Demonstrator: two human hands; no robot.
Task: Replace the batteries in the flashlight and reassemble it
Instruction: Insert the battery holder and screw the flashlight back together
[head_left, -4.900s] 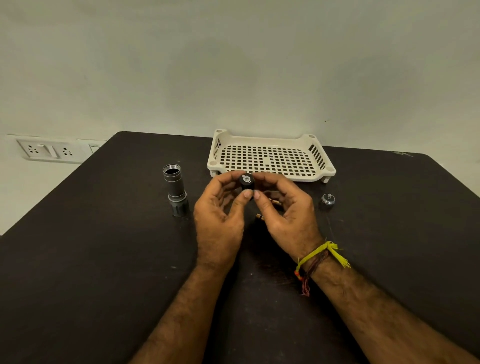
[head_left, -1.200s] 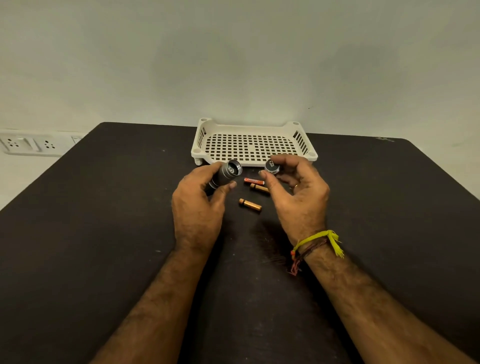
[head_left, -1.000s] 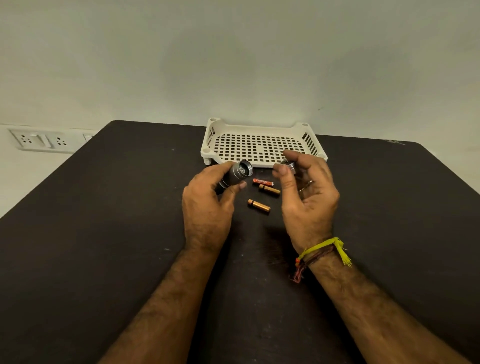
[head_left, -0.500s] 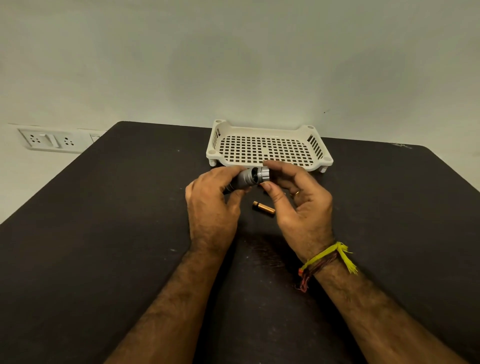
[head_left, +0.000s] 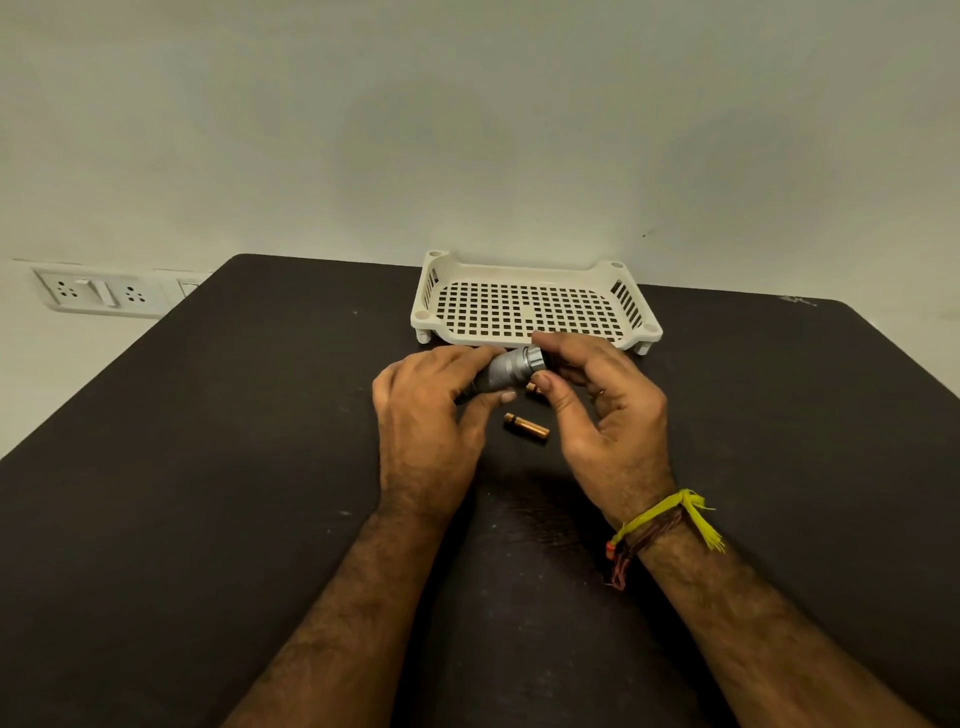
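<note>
My left hand (head_left: 426, 415) grips the grey knurled flashlight body (head_left: 504, 370), held level above the table with its end pointing right. My right hand (head_left: 602, 410) pinches the silver end cap (head_left: 534, 359), which sits against the end of the body. A copper-coloured battery (head_left: 525, 427) lies on the dark table between my hands. The tip of a second battery (head_left: 533, 388) shows just under the flashlight; the rest of it is hidden by my right thumb.
A white perforated plastic tray (head_left: 535, 338) stands just behind my hands, near the table's far edge. The black table (head_left: 208, 467) reaches the wall. A white socket plate (head_left: 98, 297) is on the wall at the left.
My right hand brought the end cap from apart onto the end of the flashlight body, where it now sits. The red-labelled battery is no longer in sight behind my hands.
</note>
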